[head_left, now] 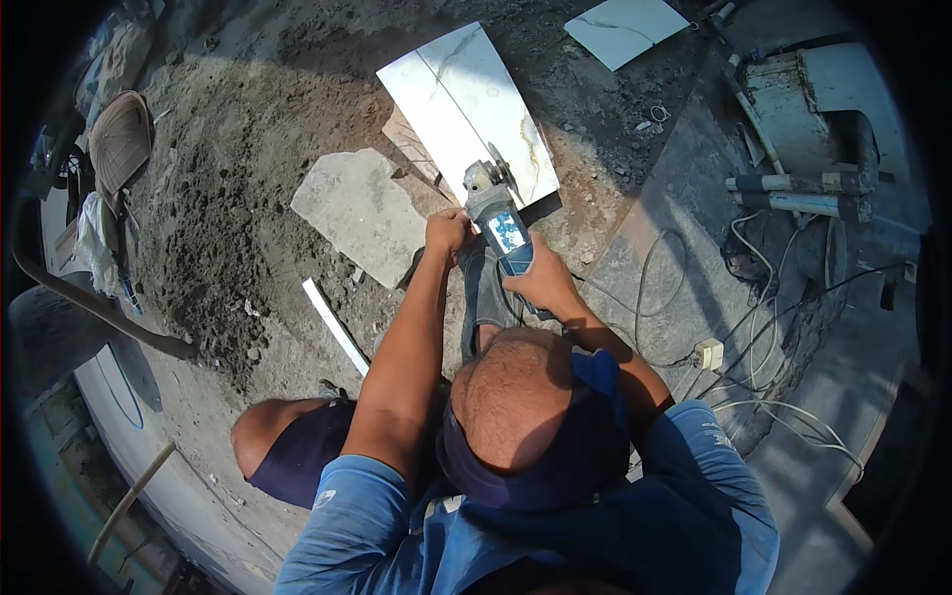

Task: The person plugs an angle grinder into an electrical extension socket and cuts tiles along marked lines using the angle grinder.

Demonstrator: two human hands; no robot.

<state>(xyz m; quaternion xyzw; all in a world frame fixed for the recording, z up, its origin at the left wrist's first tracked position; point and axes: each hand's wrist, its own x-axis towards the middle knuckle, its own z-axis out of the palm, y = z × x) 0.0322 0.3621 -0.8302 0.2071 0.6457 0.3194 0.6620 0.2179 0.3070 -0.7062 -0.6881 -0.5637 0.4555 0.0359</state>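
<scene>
Tile (481, 94) lies ahead, near the slab (359, 213), grinder (504, 230) over its near part; right hand (544, 279) wrapped round grinder; left hand (449, 236) curled by tile's near edge, I can't tell if gripping; if tile shifts, I'd expect disc (504, 168) to bind, kicking toward left hand.

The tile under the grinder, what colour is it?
The tile is white with grey and golden veins, head view.
</scene>
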